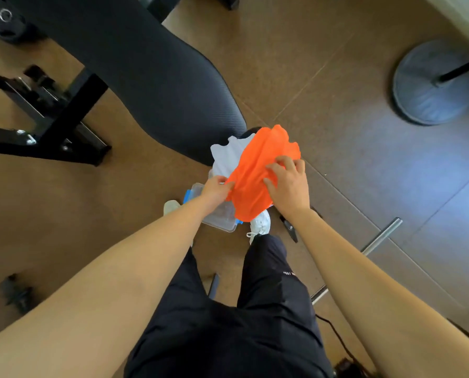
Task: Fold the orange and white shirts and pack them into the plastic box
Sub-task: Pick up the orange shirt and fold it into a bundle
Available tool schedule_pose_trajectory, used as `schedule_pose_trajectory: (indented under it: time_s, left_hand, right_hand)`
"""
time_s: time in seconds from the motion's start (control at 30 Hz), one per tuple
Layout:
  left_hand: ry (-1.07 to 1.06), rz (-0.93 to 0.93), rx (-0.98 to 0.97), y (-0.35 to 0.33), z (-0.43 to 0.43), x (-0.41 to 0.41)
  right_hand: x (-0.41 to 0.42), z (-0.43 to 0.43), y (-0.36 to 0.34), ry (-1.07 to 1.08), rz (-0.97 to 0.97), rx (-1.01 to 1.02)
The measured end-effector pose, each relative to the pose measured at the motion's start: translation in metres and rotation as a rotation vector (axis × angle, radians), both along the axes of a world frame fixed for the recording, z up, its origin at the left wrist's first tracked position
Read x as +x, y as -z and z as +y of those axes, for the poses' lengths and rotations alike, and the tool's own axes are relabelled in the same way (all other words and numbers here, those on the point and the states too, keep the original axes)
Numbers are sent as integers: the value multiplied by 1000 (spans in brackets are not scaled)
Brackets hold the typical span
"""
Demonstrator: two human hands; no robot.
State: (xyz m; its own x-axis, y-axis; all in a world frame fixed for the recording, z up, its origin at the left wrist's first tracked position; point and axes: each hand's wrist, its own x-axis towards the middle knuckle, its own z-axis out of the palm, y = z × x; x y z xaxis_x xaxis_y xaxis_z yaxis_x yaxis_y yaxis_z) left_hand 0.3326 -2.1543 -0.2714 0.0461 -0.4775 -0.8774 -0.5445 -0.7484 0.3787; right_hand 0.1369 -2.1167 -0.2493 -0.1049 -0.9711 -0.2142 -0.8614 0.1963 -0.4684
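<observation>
An orange shirt hangs bunched in the air above my feet. My left hand pinches its left edge. My right hand grips its right side with curled fingers. Behind the orange cloth shows a white shirt, spread to the upper left; who holds it is hidden. Below my left hand a clear plastic box with blue clips lies on the brown floor, partly covered by the orange shirt.
A black padded gym bench slopes across the upper left on its metal frame. A round grey stand base sits at the right. A steel bar lies on the floor beside my white shoe.
</observation>
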Motion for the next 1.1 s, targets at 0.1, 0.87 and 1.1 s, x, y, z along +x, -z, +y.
schedule_pose_trajectory:
  time_s: [0.1,0.87,1.1]
  left_hand:
    - [48,-9,-73,2,0,15]
    - [419,448,-847,-251,-97,53]
    - [738,537,-850,-298,-84,97]
  right_hand:
    - [6,0,-4,18,0,-22]
    - [60,62,-196,530,-439,190]
    - [98,-27,-278,69,-349,-236]
